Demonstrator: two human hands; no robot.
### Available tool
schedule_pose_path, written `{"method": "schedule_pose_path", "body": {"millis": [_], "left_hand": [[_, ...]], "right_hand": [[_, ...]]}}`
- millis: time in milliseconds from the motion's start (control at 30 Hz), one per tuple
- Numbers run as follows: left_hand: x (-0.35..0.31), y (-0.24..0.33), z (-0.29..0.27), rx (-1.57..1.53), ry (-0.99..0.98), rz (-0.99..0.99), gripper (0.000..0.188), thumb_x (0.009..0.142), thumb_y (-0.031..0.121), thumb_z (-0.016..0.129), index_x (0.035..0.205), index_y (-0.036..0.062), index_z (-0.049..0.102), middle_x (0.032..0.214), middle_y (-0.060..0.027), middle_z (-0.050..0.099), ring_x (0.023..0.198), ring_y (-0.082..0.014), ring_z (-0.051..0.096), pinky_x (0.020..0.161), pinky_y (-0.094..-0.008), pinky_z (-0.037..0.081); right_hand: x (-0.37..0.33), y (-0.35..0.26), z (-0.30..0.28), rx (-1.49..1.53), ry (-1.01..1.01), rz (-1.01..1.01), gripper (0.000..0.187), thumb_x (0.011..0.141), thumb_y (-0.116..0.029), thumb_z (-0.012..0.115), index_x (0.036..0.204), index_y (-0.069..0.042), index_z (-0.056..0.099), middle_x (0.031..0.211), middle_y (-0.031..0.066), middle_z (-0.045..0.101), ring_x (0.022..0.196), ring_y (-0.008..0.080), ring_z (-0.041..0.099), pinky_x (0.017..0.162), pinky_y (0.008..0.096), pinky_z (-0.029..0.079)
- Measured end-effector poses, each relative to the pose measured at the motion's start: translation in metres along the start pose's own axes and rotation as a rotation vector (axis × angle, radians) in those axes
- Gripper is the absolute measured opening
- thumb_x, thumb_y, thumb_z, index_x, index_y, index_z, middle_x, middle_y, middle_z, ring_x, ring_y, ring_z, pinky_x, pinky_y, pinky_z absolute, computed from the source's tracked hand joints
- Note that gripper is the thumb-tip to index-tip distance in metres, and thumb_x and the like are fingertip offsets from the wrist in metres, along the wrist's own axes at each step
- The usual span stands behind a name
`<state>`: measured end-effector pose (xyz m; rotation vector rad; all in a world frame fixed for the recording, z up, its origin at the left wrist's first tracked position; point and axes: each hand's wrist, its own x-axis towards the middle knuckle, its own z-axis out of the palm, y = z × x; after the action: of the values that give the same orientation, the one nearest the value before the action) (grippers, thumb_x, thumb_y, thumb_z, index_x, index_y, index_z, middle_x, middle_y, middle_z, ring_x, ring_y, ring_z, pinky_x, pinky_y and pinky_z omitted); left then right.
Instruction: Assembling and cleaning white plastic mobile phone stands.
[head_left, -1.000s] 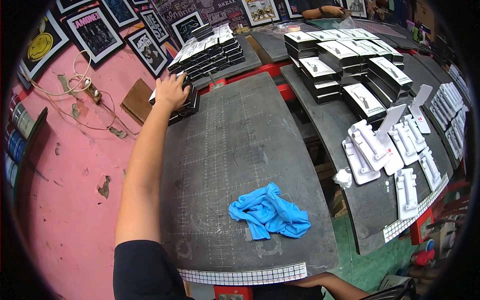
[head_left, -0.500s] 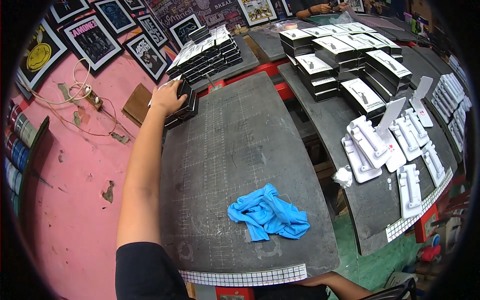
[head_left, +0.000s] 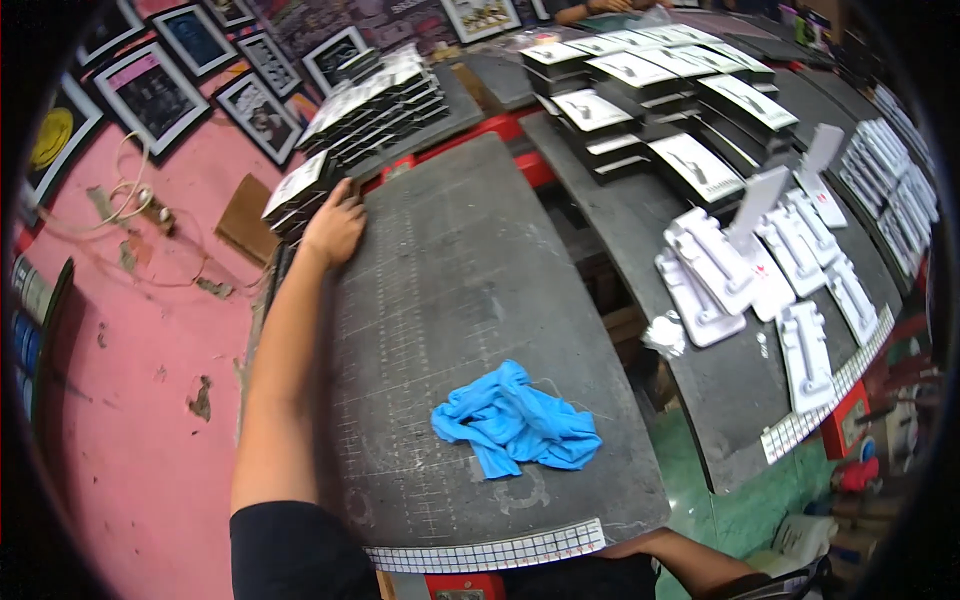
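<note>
On grey board: one blue cloth; left hand beside one box stack.

Black-framed posters hang on the wall, pink and chipped lower down. An outlet strip is fixed below them, and a brown wooden panel stands nearby. Blue cloth lies crumpled; green flooring shows at lower right.
</note>
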<state>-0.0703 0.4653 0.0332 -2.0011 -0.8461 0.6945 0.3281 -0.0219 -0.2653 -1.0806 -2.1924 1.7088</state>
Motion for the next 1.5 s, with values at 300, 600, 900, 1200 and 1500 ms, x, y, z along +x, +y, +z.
{"method": "schedule_pose_path", "body": {"millis": [300,600,900,1200,1500], "left_hand": [[0.006,0.013,0.003,0.128,-0.024,-0.058,0.041,0.097,0.019,0.050,0.127,0.0027,0.073,0.136,-0.0098,0.071,0.148,-0.0233,0.050,0.136,-0.0554,0.008],[0.011,0.021,-0.056,-0.221,0.528,-0.056,0.042,0.090,0.008,0.059,0.131,0.0117,0.069,0.137,-0.0089,0.067,0.138,-0.0275,0.056,0.123,-0.0480,0.036],[0.022,0.072,-0.263,-0.644,1.070,0.259,0.030,0.080,0.002,0.077,0.109,0.0081,0.075,0.100,-0.0068,0.075,0.088,-0.0274,0.074,0.076,-0.0369,0.059],[-0.001,0.168,-0.405,-0.609,1.011,0.695,0.035,0.079,0.036,0.086,0.076,0.0143,0.059,0.071,-0.0021,0.053,0.066,-0.0217,0.059,0.059,-0.0368,0.047],[0.077,0.229,-0.491,-0.657,0.996,0.709,0.017,0.091,0.025,0.077,0.098,0.0106,0.072,0.098,-0.0050,0.067,0.094,-0.0265,0.068,0.078,-0.0411,0.056]], "right_hand": [[0.013,0.019,0.021,0.131,0.193,-0.190,0.050,0.097,-0.036,0.077,0.138,-0.009,0.068,0.140,0.0176,0.068,0.132,0.0364,0.061,0.114,0.0429,0.046],[0.016,0.007,0.014,0.341,0.382,-0.028,0.044,0.096,-0.032,0.078,0.132,-0.008,0.070,0.098,0.0137,0.077,0.073,0.0259,0.074,0.072,0.0384,0.059],[0.014,0.006,0.013,0.502,0.486,-0.038,0.034,0.105,-0.041,0.068,0.120,-0.009,0.070,0.069,0.0028,0.065,0.048,0.0131,0.058,0.047,0.0295,0.049],[-0.003,0.017,0.012,0.540,0.255,-0.001,0.027,0.105,-0.033,0.068,0.117,-0.009,0.070,0.068,0.0054,0.067,0.049,0.0149,0.062,0.049,0.0335,0.050],[-0.010,0.020,0.018,0.437,0.305,0.000,0.030,0.105,-0.034,0.067,0.121,-0.009,0.069,0.070,0.0060,0.070,0.051,0.0161,0.064,0.052,0.0347,0.052]]}}
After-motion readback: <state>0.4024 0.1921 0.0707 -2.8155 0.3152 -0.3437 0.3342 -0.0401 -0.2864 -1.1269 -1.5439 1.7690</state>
